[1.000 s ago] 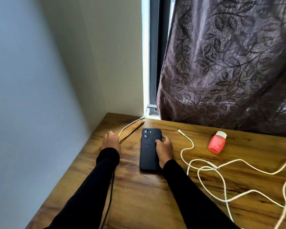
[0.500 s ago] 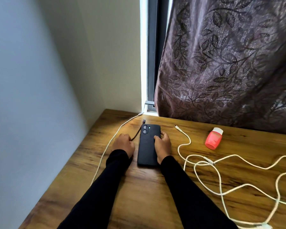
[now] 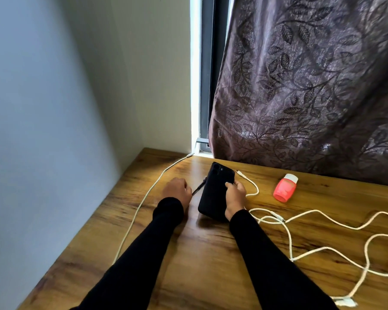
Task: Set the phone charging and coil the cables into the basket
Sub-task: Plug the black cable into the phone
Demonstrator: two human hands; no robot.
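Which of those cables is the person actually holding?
The thin black cable, pinched in the left hand beside the phone. The white cable at the left and the tangled white cable at the right lie loose.

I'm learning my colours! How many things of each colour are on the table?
Black: 2, the phone and the black cable
White: 2, the lone white cable and the white tangle, which may be more than one cable
Pink: 1, the pink bottle
Total: 5
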